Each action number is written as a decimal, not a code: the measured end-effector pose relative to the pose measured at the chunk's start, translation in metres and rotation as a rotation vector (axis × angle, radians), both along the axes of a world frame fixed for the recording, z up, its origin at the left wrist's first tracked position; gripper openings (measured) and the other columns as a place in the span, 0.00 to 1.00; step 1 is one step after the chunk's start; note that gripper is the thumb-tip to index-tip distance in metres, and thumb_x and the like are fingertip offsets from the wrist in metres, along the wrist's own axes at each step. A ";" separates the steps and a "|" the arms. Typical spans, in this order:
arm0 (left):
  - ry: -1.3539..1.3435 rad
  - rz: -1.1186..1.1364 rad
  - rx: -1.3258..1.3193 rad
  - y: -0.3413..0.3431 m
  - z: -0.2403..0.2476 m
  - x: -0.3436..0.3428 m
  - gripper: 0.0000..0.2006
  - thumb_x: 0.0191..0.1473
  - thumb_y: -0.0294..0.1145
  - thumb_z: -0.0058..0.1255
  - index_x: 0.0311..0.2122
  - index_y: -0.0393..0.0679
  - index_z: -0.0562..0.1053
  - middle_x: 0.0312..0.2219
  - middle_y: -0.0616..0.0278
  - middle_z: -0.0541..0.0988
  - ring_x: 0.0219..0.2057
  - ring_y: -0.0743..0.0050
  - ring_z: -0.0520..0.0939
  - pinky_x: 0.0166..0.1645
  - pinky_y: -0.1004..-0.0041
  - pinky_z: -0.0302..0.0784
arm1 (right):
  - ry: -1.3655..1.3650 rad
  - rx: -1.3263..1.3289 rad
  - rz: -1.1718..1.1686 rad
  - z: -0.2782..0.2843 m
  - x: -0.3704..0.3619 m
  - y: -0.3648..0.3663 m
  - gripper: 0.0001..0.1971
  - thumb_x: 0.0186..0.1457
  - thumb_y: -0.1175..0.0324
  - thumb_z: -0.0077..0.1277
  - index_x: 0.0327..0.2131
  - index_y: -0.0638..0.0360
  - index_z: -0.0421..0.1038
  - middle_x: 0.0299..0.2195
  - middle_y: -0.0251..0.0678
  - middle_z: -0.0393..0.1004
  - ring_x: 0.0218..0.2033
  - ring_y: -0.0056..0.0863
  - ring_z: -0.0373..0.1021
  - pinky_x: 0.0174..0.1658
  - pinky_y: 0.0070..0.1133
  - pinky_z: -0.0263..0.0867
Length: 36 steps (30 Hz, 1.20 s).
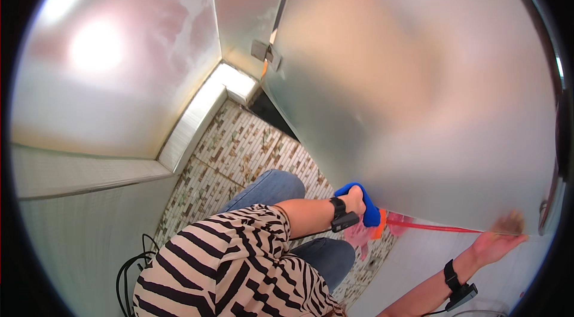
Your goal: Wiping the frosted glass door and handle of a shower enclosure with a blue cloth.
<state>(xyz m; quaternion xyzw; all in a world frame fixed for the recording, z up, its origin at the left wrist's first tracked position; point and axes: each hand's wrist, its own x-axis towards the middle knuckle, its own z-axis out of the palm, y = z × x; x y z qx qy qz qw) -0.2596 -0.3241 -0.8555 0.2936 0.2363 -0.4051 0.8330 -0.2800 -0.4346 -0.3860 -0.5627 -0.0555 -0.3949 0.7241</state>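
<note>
My left hand [355,200] is closed on a blue cloth [372,214], close to the lower edge of a large frosted glass door [418,155]. Part of the cloth shows around the fingers; the palm side is hidden. Further right, my right hand [499,244] grips the door's edge near its corner. Some of its fingers appear blurred through the glass. Each wrist wears a black strap with a small device. My jeans-covered knees are bent beneath the arms.
A metal hinge [266,55] joins the door to a fixed glass panel. A white ledge [194,119] borders the mosaic tile floor [236,143]. Behind my left hand lie a pink item [357,235], an orange piece [379,225] and a long red stick [430,226]. Black cables [127,272] hang at left.
</note>
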 end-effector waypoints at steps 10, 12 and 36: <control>0.042 0.076 -0.591 0.121 0.113 0.014 0.14 0.57 0.41 0.42 0.33 0.38 0.71 0.29 0.51 0.77 0.31 0.55 0.78 0.41 0.53 0.76 | -0.011 0.083 -0.251 -0.001 0.007 -0.007 0.20 0.66 0.50 0.36 0.41 0.55 0.69 0.38 0.30 0.74 0.42 0.24 0.70 0.50 0.23 0.65; 0.019 0.060 -0.578 0.138 0.130 0.015 0.16 0.58 0.44 0.43 0.34 0.38 0.71 0.30 0.52 0.78 0.31 0.56 0.79 0.42 0.54 0.76 | -0.033 0.089 -0.223 -0.002 0.013 -0.013 0.19 0.65 0.49 0.37 0.39 0.55 0.70 0.36 0.30 0.74 0.40 0.23 0.71 0.47 0.22 0.66; -0.167 0.441 -0.317 0.310 0.529 -0.040 0.23 0.60 0.54 0.40 0.47 0.46 0.73 0.43 0.54 0.78 0.45 0.55 0.78 0.53 0.50 0.71 | 0.431 -1.253 -0.817 -0.025 0.003 -0.066 0.23 0.67 0.56 0.34 0.48 0.70 0.67 0.46 0.49 0.71 0.47 0.36 0.67 0.55 0.28 0.59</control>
